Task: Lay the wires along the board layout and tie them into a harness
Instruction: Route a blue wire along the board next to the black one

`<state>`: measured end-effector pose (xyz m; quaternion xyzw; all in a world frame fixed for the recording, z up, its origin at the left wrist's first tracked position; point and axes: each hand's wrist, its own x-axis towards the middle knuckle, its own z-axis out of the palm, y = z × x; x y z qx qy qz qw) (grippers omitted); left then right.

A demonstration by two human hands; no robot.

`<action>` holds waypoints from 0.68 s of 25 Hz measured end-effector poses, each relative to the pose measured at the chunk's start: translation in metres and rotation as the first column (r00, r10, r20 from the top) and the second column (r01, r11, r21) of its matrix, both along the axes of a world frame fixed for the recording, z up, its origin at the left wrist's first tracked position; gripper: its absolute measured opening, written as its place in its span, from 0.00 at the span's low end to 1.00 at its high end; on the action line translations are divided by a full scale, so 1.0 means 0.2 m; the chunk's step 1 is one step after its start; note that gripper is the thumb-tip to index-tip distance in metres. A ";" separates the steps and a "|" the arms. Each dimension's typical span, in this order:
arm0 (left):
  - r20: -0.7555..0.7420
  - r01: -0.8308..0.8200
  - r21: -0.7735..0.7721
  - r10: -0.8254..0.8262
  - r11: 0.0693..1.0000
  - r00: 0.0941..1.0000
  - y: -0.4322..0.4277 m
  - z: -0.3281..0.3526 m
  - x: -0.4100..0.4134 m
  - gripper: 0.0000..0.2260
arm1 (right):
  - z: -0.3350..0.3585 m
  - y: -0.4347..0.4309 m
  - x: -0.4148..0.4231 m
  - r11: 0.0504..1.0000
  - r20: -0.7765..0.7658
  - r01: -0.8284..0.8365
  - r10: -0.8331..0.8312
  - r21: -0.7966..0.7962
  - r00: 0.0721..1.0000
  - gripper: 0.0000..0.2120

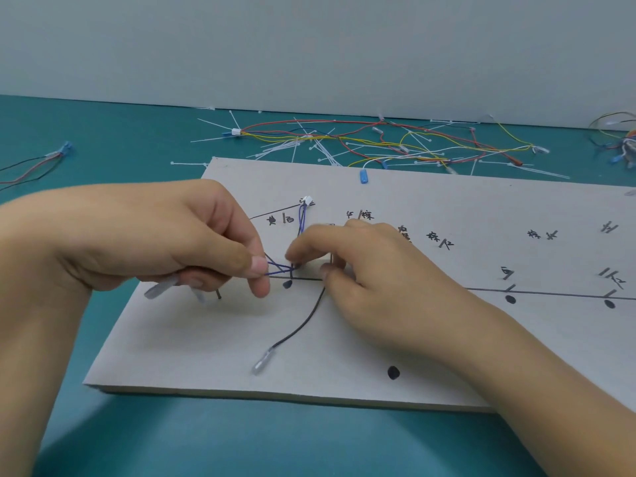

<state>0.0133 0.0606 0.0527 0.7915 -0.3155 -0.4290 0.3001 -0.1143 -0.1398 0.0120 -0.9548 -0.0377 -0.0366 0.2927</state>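
A grey layout board (pixel 430 201) with drawn black lines, dots and handwritten labels lies on the teal table. Two blue wires (pixel 303 216) run from a small white connector (pixel 307 201) down to a junction near a black dot. My left hand (pixel 155 235) pinches the blue wires between thumb and fingers, and their clear-sleeved ends (pixel 160 289) stick out below it. My right hand (pixel 371 270) presses its fingertips onto the wires at the junction. A black wire (pixel 303 325) trails from under my right hand to a clear-sleeved end (pixel 263 361).
A tangle of red, yellow and blue wires (pixel 395 142) and loose white cable ties (pixel 296 146) lies behind the board. More wire bundles sit at the far left (pixel 38 163) and far right (pixel 619 139). A blue terminal (pixel 363 176) rests on the board's back edge.
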 end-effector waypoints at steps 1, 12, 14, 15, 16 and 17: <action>-0.005 0.007 0.001 -0.007 1.000 1.000 0.01 0.00 0.01 0.20 | 0.00 0.00 0.00 1.000 -0.008 0.005 -0.005 -0.015 1.000 0.20; 0.063 -0.036 -0.058 0.040 0.998 0.997 0.08 -0.03 0.14 0.20 | 0.01 -0.01 -0.01 1.000 -0.031 0.007 -0.006 0.012 1.000 0.17; 0.094 -0.035 -0.072 0.042 0.997 0.995 0.09 -0.04 0.15 0.19 | 0.02 -0.01 0.00 1.000 -0.053 0.019 -0.019 0.000 0.998 0.18; 0.108 -0.041 -0.081 0.049 0.996 0.993 0.09 -0.04 0.16 0.19 | 0.02 -0.01 0.00 1.000 -0.063 0.018 -0.018 -0.006 0.998 0.18; 0.121 -0.051 -0.089 0.061 0.995 0.991 0.10 -0.05 0.16 0.19 | 0.02 -0.01 0.00 1.000 -0.068 0.008 -0.009 -0.011 0.998 0.18; 0.135 -0.061 -0.097 0.074 0.993 0.988 0.10 -0.05 0.17 0.20 | 0.02 -0.01 0.01 1.000 -0.073 -0.006 0.005 -0.019 0.997 0.17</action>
